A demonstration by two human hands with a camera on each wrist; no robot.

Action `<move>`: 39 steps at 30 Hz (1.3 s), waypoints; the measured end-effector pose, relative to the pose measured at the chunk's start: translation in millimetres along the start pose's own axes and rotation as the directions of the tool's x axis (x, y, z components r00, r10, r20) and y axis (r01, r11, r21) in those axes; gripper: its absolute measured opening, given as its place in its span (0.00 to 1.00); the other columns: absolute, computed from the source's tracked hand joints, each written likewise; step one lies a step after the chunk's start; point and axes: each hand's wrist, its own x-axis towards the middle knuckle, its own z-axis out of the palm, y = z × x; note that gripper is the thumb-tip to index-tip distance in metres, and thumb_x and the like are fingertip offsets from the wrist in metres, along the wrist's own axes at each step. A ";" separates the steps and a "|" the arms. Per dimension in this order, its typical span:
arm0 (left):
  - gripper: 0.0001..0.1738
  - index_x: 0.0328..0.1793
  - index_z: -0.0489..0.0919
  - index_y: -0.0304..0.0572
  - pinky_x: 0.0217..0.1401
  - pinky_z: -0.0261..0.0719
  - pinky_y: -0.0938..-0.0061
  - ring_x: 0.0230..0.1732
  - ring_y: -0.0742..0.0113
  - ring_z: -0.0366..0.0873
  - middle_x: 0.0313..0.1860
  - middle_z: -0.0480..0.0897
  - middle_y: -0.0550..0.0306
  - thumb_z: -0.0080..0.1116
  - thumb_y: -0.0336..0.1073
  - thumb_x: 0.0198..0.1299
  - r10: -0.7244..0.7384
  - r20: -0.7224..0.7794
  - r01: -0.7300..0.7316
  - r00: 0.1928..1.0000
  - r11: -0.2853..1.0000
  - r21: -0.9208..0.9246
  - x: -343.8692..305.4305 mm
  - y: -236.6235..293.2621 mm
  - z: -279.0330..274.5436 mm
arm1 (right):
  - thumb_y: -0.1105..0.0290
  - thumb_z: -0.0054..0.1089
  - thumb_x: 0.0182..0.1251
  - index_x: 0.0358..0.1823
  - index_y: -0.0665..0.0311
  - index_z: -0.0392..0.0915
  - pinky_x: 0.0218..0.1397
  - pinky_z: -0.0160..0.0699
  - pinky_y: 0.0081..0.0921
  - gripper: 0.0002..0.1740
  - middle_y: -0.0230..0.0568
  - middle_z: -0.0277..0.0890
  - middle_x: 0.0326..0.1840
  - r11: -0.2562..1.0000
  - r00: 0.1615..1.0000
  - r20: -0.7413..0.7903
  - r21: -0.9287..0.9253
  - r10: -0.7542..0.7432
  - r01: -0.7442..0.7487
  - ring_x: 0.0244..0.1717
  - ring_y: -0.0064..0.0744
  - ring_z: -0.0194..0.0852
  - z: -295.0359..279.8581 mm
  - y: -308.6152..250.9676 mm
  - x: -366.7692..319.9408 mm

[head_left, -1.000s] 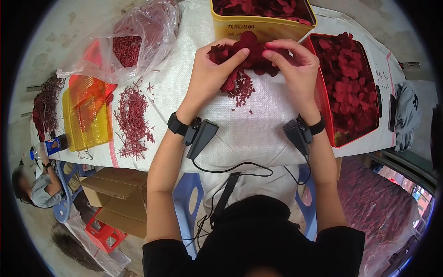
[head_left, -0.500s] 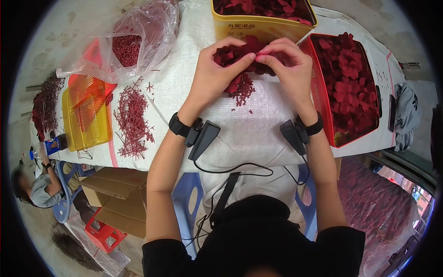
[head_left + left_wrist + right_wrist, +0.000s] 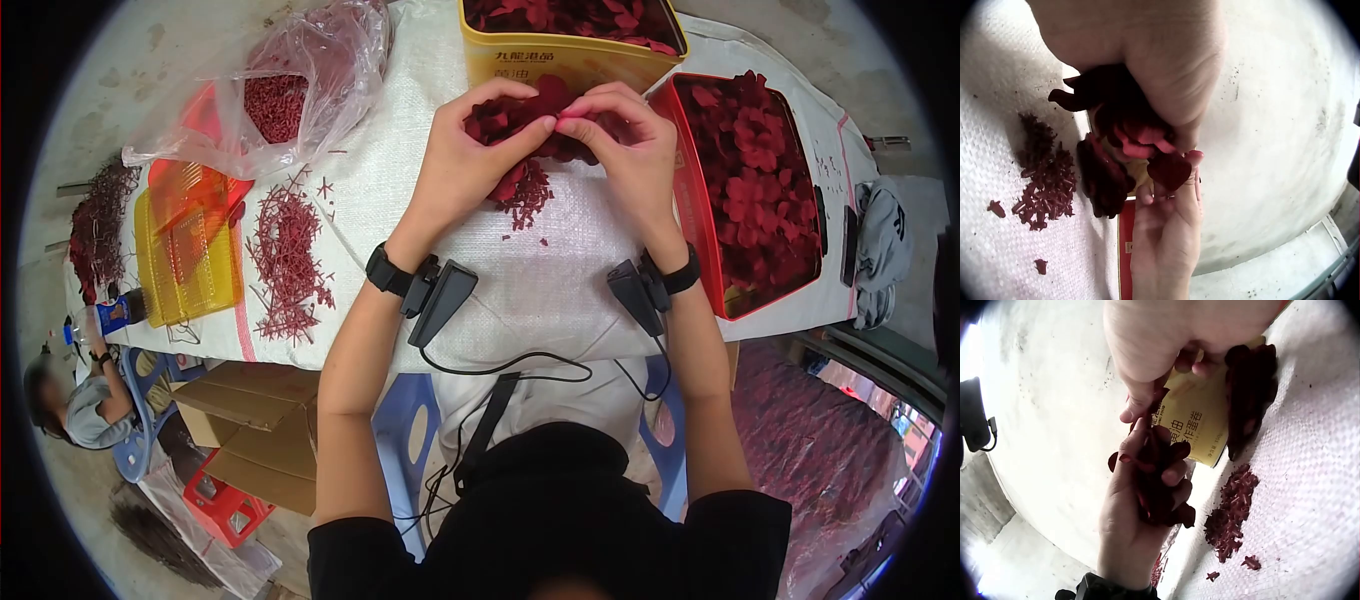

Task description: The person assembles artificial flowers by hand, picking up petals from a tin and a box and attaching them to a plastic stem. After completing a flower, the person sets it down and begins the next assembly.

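Note:
A bunch of dark red cloth flowers (image 3: pixel 1159 500) lies in my left hand (image 3: pixel 452 165), its fingers curled round them over the table. My right hand (image 3: pixel 643 158) meets it at the fingertips and pinches a dark red flower (image 3: pixel 1170 170) between thumb and fingers. Part of that flower is hidden by the fingers. Below the right hand, a flat stack of dark red petals (image 3: pixel 1251 394) stands close over the white woven cloth (image 3: pixel 520 300). Near it on the cloth is a small heap of short red stem bits (image 3: pixel 1047 181).
Behind the hands stands a yellow tin (image 3: pixel 580 60) of petals. A red tin (image 3: pixel 705 230) full of red flowers is at right. On the left lie red stems (image 3: pixel 285 260), a yellow plastic basket (image 3: pixel 215 280) and a clear bag (image 3: pixel 340 90). Another person (image 3: pixel 95 405) sits far left.
Since a second ago my hands have come together, the right moving left until the fingertips meet. The raised flower sits a little lower. Over the last half second hardly anything has moved.

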 end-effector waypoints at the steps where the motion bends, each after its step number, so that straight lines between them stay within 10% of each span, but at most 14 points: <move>1: 0.16 0.52 0.78 0.34 0.44 0.77 0.84 0.38 0.79 0.78 0.38 0.84 0.61 0.66 0.29 0.60 0.000 0.007 0.000 1.000 1.000 0.000 0.0 -0.5 -0.1 | 0.72 0.74 0.53 0.33 0.61 0.87 0.31 0.58 0.14 0.06 0.27 0.79 0.34 1.000 1.000 -0.003 0.004 0.004 -0.004 0.31 0.13 0.66 0.1 0.0 -0.1; 15: 0.15 0.53 0.79 0.35 0.50 0.78 0.82 0.43 0.77 0.80 0.42 0.84 0.60 0.64 0.28 0.61 0.033 0.080 -0.025 0.996 0.994 -0.107 -1.1 6.0 0.6 | 0.76 0.70 0.58 0.37 0.67 0.84 0.49 0.79 0.18 0.06 0.34 0.76 0.47 0.959 0.990 0.071 0.248 0.120 -0.134 0.43 0.19 0.78 0.0 -1.9 -1.4; 21: 0.14 0.54 0.80 0.34 0.48 0.79 0.82 0.42 0.77 0.81 0.42 0.85 0.59 0.62 0.27 0.62 0.003 0.123 0.016 0.992 0.988 -0.156 -1.6 8.4 0.3 | 0.79 0.69 0.59 0.39 0.67 0.78 0.48 0.79 0.16 0.09 0.35 0.80 0.44 0.835 0.943 0.167 0.439 0.288 -0.332 0.44 0.22 0.80 -0.1 -4.5 -3.2; 39: 0.13 0.55 0.82 0.34 0.47 0.77 0.84 0.41 0.79 0.79 0.42 0.86 0.58 0.56 0.27 0.66 0.025 0.065 -0.011 0.998 0.978 -0.210 -4.1 4.5 10.7 | 0.86 0.68 0.54 0.35 0.62 0.69 0.36 0.79 0.15 0.17 0.29 0.74 0.32 0.863 0.961 -0.061 0.458 0.269 -0.212 0.34 0.17 0.78 5.3 -6.1 -5.4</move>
